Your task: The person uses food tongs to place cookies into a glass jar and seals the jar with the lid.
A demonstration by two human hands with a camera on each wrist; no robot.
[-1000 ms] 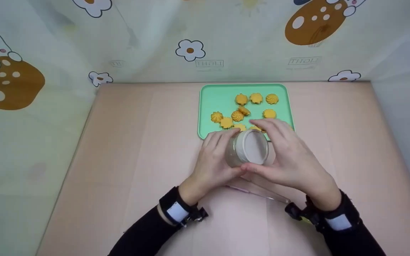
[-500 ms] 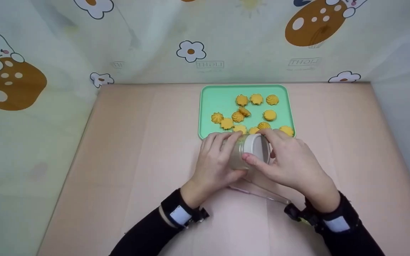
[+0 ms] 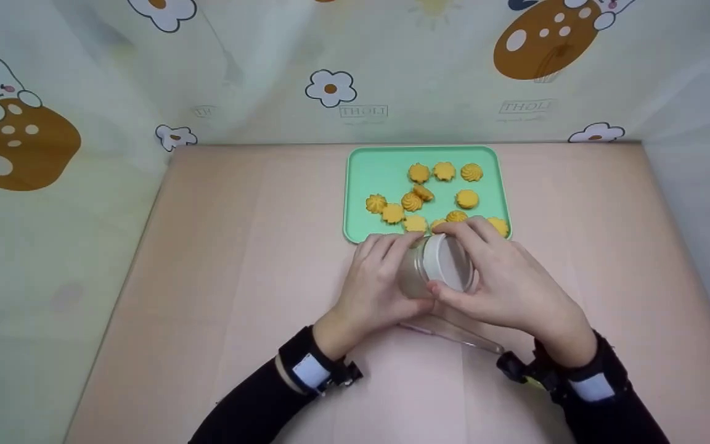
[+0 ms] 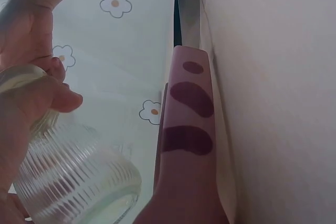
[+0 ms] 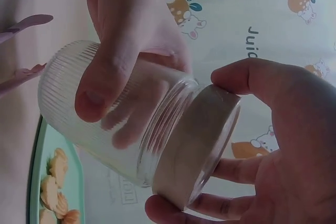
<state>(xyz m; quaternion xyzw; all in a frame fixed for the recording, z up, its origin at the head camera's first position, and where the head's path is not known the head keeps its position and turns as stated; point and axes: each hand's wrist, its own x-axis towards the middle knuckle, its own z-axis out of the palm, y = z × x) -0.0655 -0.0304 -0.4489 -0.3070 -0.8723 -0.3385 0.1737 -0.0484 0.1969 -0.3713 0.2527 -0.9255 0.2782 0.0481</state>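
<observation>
A ribbed clear glass jar [image 3: 413, 274] is held tilted above the table, its white lid [image 3: 442, 259] facing right. My left hand [image 3: 370, 277] grips the glass body from the left. With thumb and fingers round the rim, my right hand [image 3: 512, 280] holds the lid. In the right wrist view the lid [image 5: 197, 145] sits at the jar's mouth, and glass threads show beside it. No contents are visible in the jar [image 5: 68, 98]. Below the hands lie tongs [image 3: 453, 335]; the left wrist view shows their pink, spotted handle [image 4: 189, 124] and metal arm.
Beyond the hands, a green tray [image 3: 364, 169] bears several yellow-brown cookies [image 3: 418, 172], some swirled and some flower-shaped. Its near edge is partly hidden by the hands. A printed curtain [image 3: 256, 80] stands behind and beside the pinkish table [image 3: 238, 259].
The jar has turned so its lid faces more to the right, and it has shifted slightly right and nearer. My right hand's fingers have shifted on the lid's rim; both hands still hold on.
</observation>
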